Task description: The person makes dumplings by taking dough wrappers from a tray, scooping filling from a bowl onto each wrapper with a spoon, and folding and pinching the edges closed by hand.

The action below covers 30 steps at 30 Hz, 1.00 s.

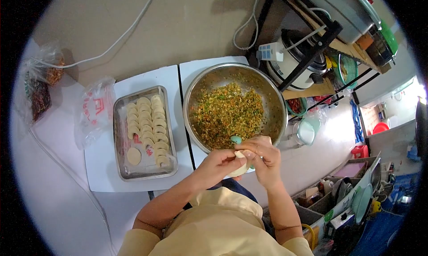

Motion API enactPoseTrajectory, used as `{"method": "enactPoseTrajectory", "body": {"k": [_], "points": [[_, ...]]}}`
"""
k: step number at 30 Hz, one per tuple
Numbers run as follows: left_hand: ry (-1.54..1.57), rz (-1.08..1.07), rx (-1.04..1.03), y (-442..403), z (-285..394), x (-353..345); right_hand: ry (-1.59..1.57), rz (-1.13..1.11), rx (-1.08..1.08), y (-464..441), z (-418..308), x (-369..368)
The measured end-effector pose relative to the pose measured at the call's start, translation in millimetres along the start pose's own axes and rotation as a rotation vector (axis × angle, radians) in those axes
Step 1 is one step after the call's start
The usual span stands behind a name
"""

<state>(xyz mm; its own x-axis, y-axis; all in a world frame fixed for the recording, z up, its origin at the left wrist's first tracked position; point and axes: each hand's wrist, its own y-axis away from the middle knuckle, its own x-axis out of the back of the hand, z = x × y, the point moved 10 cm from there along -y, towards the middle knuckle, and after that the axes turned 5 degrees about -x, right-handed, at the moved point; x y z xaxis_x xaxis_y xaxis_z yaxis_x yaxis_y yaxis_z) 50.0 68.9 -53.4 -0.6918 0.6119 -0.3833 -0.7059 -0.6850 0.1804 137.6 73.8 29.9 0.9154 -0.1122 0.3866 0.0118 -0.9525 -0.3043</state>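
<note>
Just in front of my body, at the near rim of a large steel bowl (191,122), both hands meet around a pale dumpling (240,170). My left hand (216,167) is closed and cradles it from the left. With its fingers my right hand (266,161) pinches the dough edge, and a pale green spoon (236,139) sticks out from that hand over the bowl. Chopped yellow, green and orange filling (229,113) lies in the bowl. To the left, a steel tray (117,135) carries overlapping rows of round dough wrappers (145,118) and a single flat wrapper (133,156).
The bowl and tray stand on white tables (100,176) against the wall. A plastic bag (94,109) lies left of the tray. On the right are a rack with a rice cooker (294,64), a power strip (270,52), a bucket (306,131) and a red stool (360,151).
</note>
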Motion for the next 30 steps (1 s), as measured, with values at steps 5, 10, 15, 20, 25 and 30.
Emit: {"method": "enactPoseTrajectory", "body": {"k": [5,10,15,20,25,30], "points": [[-0.044,-0.005,0.007,0.2,-0.3,0.6,0.034,-0.027,0.044,-1.1,-5.1,-1.2],[-0.052,-0.028,0.033,1.8,0.7,0.1,0.079,0.009,0.035,1.2,-5.4,0.2],[-0.006,0.004,0.015,3.0,0.9,3.1,0.016,-0.016,-0.027,-0.7,-1.1,-3.0],[-0.022,-0.019,0.041,4.9,-4.8,1.2,0.159,-0.053,0.085,-2.6,-12.4,-9.4],[-0.025,-0.005,0.062,7.8,-10.2,6.1,0.276,-0.024,0.233,0.8,-25.2,-19.9],[-0.131,-0.034,-0.018,9.6,-4.5,11.7,0.236,-0.110,0.183,-0.9,-16.6,-24.9]]}}
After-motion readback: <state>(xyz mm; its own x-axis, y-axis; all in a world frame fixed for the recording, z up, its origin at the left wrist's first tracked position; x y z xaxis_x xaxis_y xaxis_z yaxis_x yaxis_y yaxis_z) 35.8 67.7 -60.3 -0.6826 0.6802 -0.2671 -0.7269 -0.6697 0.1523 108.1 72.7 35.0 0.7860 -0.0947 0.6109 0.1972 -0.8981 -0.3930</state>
